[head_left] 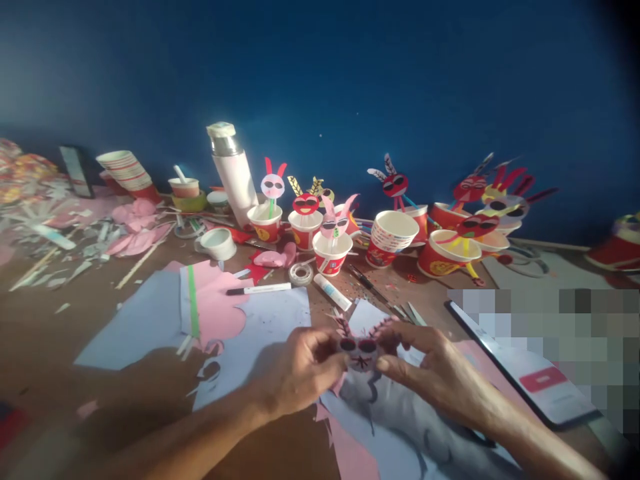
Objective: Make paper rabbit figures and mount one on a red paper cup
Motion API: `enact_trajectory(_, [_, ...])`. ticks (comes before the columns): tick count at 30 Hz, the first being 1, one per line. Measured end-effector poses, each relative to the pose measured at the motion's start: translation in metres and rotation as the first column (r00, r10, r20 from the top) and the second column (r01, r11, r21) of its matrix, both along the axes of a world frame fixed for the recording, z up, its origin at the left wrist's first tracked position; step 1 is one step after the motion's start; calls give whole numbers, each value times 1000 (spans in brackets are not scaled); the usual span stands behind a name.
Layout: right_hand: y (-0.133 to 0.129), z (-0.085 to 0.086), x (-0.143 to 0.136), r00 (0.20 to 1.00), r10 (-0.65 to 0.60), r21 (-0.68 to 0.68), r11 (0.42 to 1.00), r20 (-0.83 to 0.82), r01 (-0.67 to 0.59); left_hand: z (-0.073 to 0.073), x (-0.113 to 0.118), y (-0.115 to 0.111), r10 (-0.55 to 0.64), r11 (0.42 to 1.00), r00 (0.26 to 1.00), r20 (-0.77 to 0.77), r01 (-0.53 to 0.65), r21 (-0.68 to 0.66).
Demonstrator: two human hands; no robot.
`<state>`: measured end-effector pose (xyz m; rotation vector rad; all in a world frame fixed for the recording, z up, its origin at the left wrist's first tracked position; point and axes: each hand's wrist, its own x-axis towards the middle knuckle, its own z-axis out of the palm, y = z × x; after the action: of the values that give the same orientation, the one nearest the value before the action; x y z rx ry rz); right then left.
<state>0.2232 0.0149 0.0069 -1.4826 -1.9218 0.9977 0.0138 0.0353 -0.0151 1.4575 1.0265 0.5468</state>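
Note:
My left hand (pixel 307 370) pinches the left edge of a small pale paper face (pixel 362 357) with dark oval eyes, a star-shaped dark mark below them and patterned ears on top. The face's right edge is gripped between the thumb and fingers of my right hand (pixel 435 367). Both hands hold it low over the papers at the near middle of the table. Beneath lies a pale sheet (pixel 390 400) with dark drawn lines, beside a pink paper scrap (pixel 350 450). A glue tube (pixel 333 293) and a black-and-white marker (pixel 265 289) lie just beyond my hands.
Several red paper cups (pixel 332 261) with paper faces stand along the blue wall (pixel 320 80). A white thermos (pixel 234 180), a mug (pixel 218 245) and a tape roll (pixel 301 273) are among them. Paper scraps (pixel 95 240) cover the left; a phone (pixel 530 373) lies right.

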Motion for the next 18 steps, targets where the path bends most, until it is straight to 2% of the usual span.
enact_trajectory(4, [-3,-4,-5,1000,-17,0,1000,26,17,1,-3,-1,-31,996,994,-104,39,78])
enact_trajectory(6, [0,-3,-1,999,-35,-13,999,1,35,10,-4,1,-62,992,989,-132,75,99])
enact_trajectory(9, [8,0,8,986,-153,19,988,-59,155,27,-7,1,-133,969,975,-176,165,182])
enact_trajectory(11, [14,4,15,963,-241,49,967,-124,249,35,-12,-2,-136,904,948,-286,237,356])
enact_trajectory(13, [17,9,19,939,-289,42,953,-187,301,37,-21,-8,-68,786,895,-442,321,529])
enact_trajectory(14, [18,11,21,931,-301,36,949,-206,315,35,-27,-11,-18,735,857,-515,360,574])
enact_trajectory(16, [19,15,24,924,-309,24,946,-226,322,28,-43,-20,23,697,775,-631,440,566])
enact_trajectory(18, [19,18,25,926,-301,19,949,-228,313,18,-58,-29,80,685,702,-708,477,551])
